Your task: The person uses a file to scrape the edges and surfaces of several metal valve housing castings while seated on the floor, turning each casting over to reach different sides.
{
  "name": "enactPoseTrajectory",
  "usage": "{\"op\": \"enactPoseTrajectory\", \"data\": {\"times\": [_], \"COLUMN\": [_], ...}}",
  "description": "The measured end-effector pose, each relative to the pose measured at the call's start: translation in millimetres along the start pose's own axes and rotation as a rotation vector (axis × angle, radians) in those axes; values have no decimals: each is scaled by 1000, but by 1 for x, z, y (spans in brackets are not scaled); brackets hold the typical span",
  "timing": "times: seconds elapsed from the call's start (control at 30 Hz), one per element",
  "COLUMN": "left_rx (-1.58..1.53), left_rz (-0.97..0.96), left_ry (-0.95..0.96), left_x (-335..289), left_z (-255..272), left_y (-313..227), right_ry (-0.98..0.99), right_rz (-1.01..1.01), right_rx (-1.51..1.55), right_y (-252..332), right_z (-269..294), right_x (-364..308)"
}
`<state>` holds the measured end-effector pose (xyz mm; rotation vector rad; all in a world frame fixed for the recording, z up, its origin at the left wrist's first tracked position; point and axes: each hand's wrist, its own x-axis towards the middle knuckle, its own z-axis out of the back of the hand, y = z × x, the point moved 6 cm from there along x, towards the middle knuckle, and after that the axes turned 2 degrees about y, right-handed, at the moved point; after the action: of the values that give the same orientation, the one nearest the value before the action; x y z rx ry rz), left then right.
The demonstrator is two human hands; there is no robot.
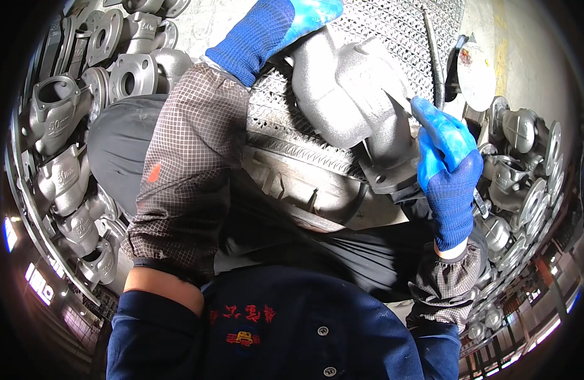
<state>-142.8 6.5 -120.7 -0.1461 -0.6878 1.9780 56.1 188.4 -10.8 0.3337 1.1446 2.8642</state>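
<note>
A grey cast-metal valve body (349, 88), rounded and with a flange at its near right end, lies tilted on a patterned metal surface in front of me. My left hand (311, 16), in a blue coated glove, grips its far left end; the fingertips are partly out of view. My right hand (447, 139), gloved alike, is closed beside the casting's right side. A slim metal tool (398, 101) seems to run through this hand, its thin tip against the casting and its other end showing near the wrist. Its exact kind is hidden by the fingers.
Many similar flanged castings (57, 120) are stacked on my left, and more castings (520, 130) stand on my right. The textured metal work surface (279, 107) has a rounded metal base below. A dark hose or rod (433, 57) and a white round piece (477, 76) lie at far right.
</note>
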Motion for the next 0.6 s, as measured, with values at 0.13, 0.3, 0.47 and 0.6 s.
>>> {"op": "enactPoseTrajectory", "data": {"times": [0.13,0.3,0.47,0.6], "left_rx": [-598,-466,-616,-465], "left_rz": [593,289,525,190], "left_ry": [50,-44,-8,-55], "left_x": [-6,-5,-4,-13], "left_z": [-8,-8,-16,-17], "left_y": [11,21,20,34], "right_ry": [50,25,16,45], "right_rz": [15,-8,-39,11], "right_rx": [-93,-28,-24,-72], "right_y": [6,6,3,11], "right_z": [3,1,2,1], "right_x": [3,2,1,4]}}
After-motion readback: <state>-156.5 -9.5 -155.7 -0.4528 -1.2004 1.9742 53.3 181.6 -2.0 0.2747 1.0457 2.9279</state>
